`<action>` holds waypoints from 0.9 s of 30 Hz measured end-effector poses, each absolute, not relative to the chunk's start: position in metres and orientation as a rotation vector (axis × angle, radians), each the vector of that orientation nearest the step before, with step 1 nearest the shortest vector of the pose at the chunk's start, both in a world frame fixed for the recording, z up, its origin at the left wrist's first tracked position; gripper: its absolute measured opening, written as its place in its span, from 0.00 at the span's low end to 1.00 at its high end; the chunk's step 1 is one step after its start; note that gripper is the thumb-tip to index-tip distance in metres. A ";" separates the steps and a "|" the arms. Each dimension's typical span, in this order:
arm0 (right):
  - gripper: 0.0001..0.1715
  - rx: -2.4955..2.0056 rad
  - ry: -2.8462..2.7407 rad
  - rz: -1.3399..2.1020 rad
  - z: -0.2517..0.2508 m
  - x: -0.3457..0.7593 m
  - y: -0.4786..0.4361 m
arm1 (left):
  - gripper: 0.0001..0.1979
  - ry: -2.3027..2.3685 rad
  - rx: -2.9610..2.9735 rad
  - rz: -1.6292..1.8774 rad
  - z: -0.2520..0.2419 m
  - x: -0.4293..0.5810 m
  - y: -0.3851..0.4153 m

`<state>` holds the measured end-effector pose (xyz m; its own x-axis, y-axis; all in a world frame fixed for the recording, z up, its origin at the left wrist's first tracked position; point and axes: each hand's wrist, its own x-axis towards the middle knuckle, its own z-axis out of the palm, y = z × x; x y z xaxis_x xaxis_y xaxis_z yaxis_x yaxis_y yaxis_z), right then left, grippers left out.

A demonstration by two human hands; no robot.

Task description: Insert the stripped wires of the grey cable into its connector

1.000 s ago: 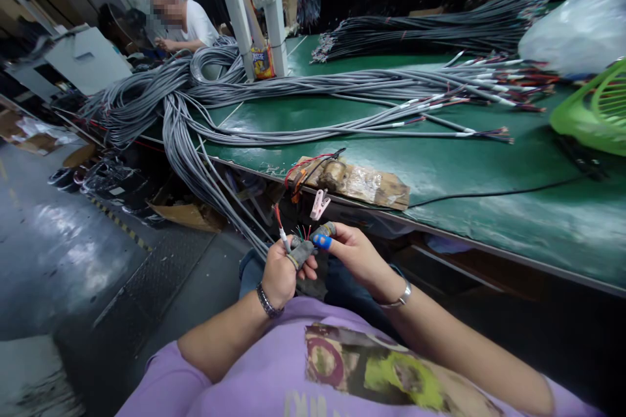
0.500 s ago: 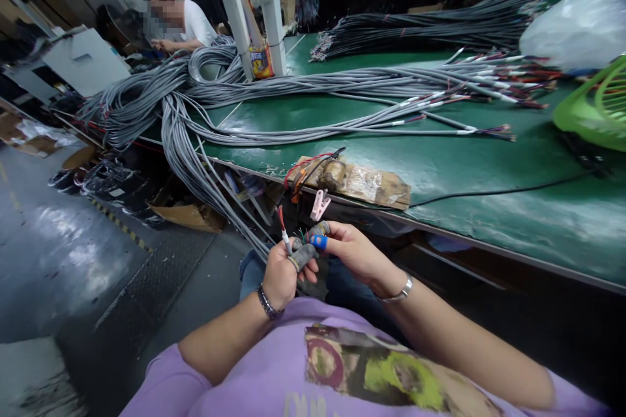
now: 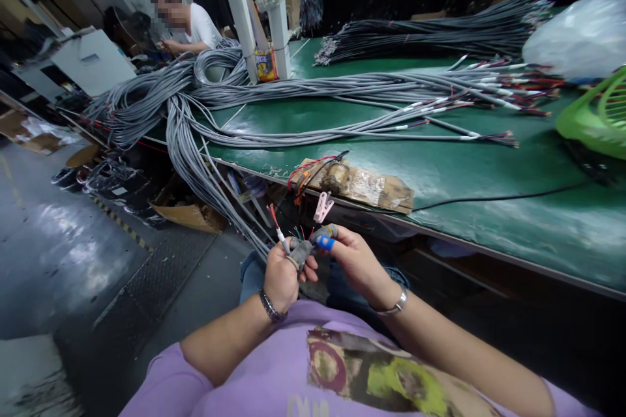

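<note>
My left hand (image 3: 285,273) is closed around a grey cable (image 3: 282,238) with a white sleeve and red wires fanning out at its end. Grey covers wrap some of its fingers. Thin green and red wires (image 3: 299,232) stick up between the two hands. My right hand (image 3: 355,257) pinches at these wires with thumb and forefinger; blue tape wraps the thumb and a grey cover the forefinger. What exactly lies between those fingertips is too small to tell. Just beyond the hands, a pink clip (image 3: 323,207) hangs at the bench edge.
Along the green bench (image 3: 454,172) lie long bundles of grey cables (image 3: 313,86) and dark cables (image 3: 420,36). A taped wooden board (image 3: 369,187) sits at the front edge. A green fan (image 3: 596,111) and a plastic bag (image 3: 577,32) are at right. Another person (image 3: 195,26) sits far left.
The cable end with red wires in my left hand has tipped a little to the left. My right fingertips have shifted slightly at the thin wires. The whole view has moved slightly.
</note>
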<state>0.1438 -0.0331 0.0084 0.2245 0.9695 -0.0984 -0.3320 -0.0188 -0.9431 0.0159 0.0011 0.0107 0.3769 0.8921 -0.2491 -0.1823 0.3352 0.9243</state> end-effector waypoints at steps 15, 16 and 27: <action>0.25 -1.074 -0.677 1.031 0.007 0.164 0.006 | 0.15 0.844 0.960 0.890 0.030 0.030 0.008; 0.26 -1.081 -0.675 0.983 0.007 0.163 0.007 | 0.15 0.843 0.960 0.889 0.030 0.030 0.009; 0.21 -0.717 -0.269 1.393 0.015 0.155 0.017 | 0.15 0.860 1.000 0.870 0.029 0.032 0.010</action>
